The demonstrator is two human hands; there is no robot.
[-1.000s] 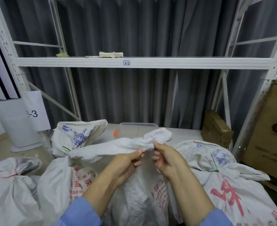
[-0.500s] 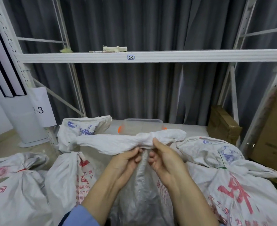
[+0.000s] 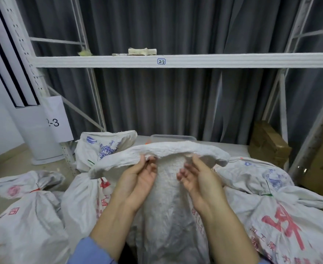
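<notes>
Grey curtains (image 3: 176, 101) hang behind the white rack (image 3: 195, 60); tied sacks (image 3: 29, 206) crowd round. My left hand (image 3: 137, 178) pinches the rolled rim (image 3: 176, 149) of the middle sack (image 3: 166, 216); my right hand (image 3: 198, 180) reaches its underside, grip unclear. I'd roll evenly, both hands working outward, so the weave doesn't slip.

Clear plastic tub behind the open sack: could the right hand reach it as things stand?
Probably not directly: the sack's rolled rim rises between the right hand and the tub; the hand would need to go over it.
</notes>
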